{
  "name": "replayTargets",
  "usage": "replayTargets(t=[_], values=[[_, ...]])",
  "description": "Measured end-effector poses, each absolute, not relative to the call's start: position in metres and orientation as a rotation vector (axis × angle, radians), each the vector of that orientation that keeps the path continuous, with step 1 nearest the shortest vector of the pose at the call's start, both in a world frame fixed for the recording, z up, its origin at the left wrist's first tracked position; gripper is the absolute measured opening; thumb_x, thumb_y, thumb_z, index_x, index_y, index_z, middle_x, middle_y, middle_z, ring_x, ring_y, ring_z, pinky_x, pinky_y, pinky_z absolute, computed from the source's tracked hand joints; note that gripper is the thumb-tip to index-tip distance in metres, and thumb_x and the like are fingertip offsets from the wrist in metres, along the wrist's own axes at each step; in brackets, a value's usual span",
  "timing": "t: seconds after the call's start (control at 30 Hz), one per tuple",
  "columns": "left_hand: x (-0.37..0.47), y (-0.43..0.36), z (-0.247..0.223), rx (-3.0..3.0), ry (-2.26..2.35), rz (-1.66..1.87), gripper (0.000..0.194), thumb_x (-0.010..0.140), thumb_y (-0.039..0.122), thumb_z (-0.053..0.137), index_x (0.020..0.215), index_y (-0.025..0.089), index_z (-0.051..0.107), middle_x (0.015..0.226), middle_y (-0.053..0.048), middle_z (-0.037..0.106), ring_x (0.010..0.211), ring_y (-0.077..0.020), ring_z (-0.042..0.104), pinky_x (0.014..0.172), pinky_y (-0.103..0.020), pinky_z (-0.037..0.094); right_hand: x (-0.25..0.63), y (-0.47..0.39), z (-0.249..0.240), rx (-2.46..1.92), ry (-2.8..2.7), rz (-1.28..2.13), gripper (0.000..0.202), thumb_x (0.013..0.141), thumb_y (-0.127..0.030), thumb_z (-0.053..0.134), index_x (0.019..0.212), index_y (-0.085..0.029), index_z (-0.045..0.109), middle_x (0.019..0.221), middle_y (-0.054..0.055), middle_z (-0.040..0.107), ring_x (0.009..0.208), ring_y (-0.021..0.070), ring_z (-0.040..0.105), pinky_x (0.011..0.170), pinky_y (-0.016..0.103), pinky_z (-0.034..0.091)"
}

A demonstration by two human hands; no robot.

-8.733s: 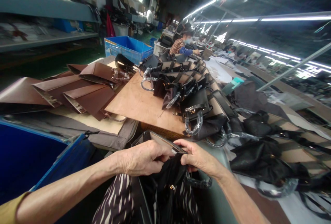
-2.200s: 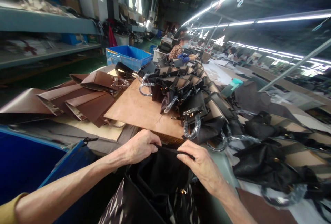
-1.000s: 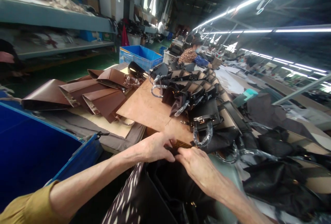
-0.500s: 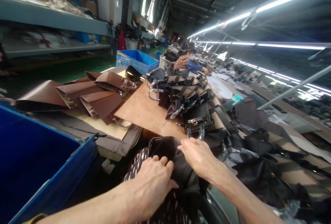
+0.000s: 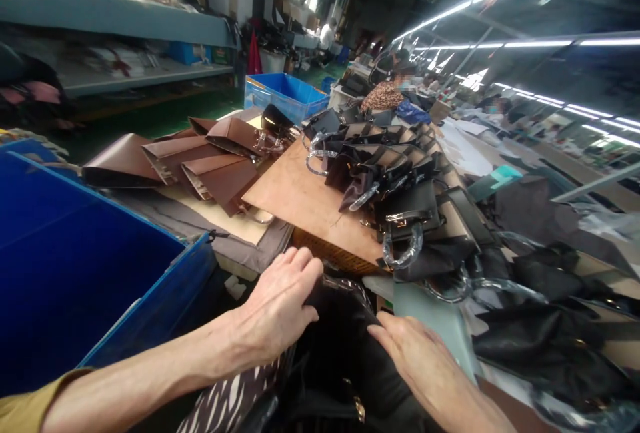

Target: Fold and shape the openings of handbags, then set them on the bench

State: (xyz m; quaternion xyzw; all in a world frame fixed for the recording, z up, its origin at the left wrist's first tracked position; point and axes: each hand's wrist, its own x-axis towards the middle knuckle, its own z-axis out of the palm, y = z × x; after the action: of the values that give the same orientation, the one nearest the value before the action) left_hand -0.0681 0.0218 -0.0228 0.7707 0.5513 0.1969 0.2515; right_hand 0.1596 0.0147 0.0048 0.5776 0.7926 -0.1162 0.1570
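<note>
A black handbag (image 5: 340,346) lies low in front of me, over a dark cloth with white marks (image 5: 235,386). Small gold hardware glints on its lower part. My left hand (image 5: 285,306) is closed on the bag's left upper edge, fingers curled over the rim. My right hand (image 5: 410,346) grips the opposite edge, thumb and fingertips closed on the dark material. Part of each hand's fingers is hidden by the bag. Just beyond sits a finished-looking black handbag (image 5: 407,209) with a plastic-wrapped ring handle (image 5: 403,249).
At left stands a large blue bin (image 5: 75,253). Brown bag pieces (image 5: 220,183) lie beside a tan board (image 5: 310,196). Many black bags (image 5: 560,339) cover the right side. Another blue bin (image 5: 285,96) stands farther back, near a seated person (image 5: 383,96) in a patterned top.
My left hand has moved up and left along the bag's rim; my right hand has shifted right and down. The bag has turned, with its gold hardware now showing. The view has swung left.
</note>
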Motion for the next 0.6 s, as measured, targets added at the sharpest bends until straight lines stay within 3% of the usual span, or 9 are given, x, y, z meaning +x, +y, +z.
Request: replayTargets(t=[0.07, 0.13, 0.2, 0.3, 0.47, 0.6], values=[[-0.074, 0.011, -0.020, 1.912, 1.559, 0.642, 0.064, 0.064, 0.032, 0.065, 0.122, 0.020, 0.040, 0.124, -0.008, 0.045, 0.112, -0.0257, 0.042, 0.095, -0.039, 0.036, 0.169, 0.015, -0.004, 1.683, 2.211, -0.285, 0.029, 0.089, -0.031, 0.034, 0.074, -0.023, 0.057, 0.070, 0.003, 0.065, 0.072, 0.0229, 0.062, 0.062, 0.032, 0.041], [-0.078, -0.009, -0.019, 1.735, 1.522, 0.670, 0.076, 0.068, 0.040, 0.061, 0.133, 0.021, 0.026, 0.133, -0.010, 0.038, 0.118, -0.0258, 0.038, 0.098, -0.039, 0.035, 0.179, 0.013, -0.013, 1.716, 2.195, -0.253, 0.031, 0.089, -0.036, 0.033, 0.073, -0.024, 0.056, 0.068, 0.002, 0.066, 0.070, 0.0233, 0.063, 0.059, 0.031, 0.041], [-0.075, -0.032, -0.020, 1.657, 1.541, 0.656, 0.083, 0.064, 0.045, 0.064, 0.134, 0.023, 0.025, 0.134, -0.010, 0.039, 0.119, -0.0285, 0.038, 0.098, -0.040, 0.035, 0.185, 0.008, -0.020, 1.749, 2.192, -0.205, 0.030, 0.088, -0.039, 0.034, 0.073, -0.025, 0.056, 0.066, 0.002, 0.066, 0.069, 0.0234, 0.064, 0.057, 0.031, 0.042], [-0.063, -0.056, -0.030, 1.618, 1.620, 0.465, 0.091, 0.054, 0.041, 0.071, 0.133, 0.020, 0.031, 0.133, -0.011, 0.042, 0.120, -0.0315, 0.037, 0.099, -0.039, 0.034, 0.186, 0.000, -0.028, 1.776, 2.207, -0.086, 0.027, 0.086, -0.039, 0.038, 0.071, -0.025, 0.056, 0.067, 0.002, 0.066, 0.068, 0.0238, 0.065, 0.055, 0.031, 0.043], [-0.050, -0.058, -0.041, 1.483, 1.616, 0.358, 0.079, 0.062, 0.036, 0.063, 0.132, 0.019, 0.031, 0.119, -0.010, 0.055, 0.107, -0.0261, 0.052, 0.089, -0.033, 0.041, 0.188, -0.009, -0.038, 1.698, 2.371, 0.074, 0.025, 0.085, -0.041, 0.039, 0.078, -0.025, 0.058, 0.058, 0.000, 0.064, 0.056, 0.0216, 0.064, 0.049, 0.029, 0.042], [-0.053, -0.052, -0.037, 1.453, 1.560, 0.413, 0.051, 0.069, 0.044, 0.058, 0.112, 0.019, 0.051, 0.097, -0.005, 0.064, 0.086, -0.0227, 0.058, 0.072, -0.027, 0.044, 0.195, -0.015, -0.040, 1.667, 2.412, 0.159, 0.028, 0.086, -0.041, 0.037, 0.074, -0.024, 0.056, 0.052, 0.000, 0.061, 0.051, 0.0211, 0.062, 0.047, 0.028, 0.039]])
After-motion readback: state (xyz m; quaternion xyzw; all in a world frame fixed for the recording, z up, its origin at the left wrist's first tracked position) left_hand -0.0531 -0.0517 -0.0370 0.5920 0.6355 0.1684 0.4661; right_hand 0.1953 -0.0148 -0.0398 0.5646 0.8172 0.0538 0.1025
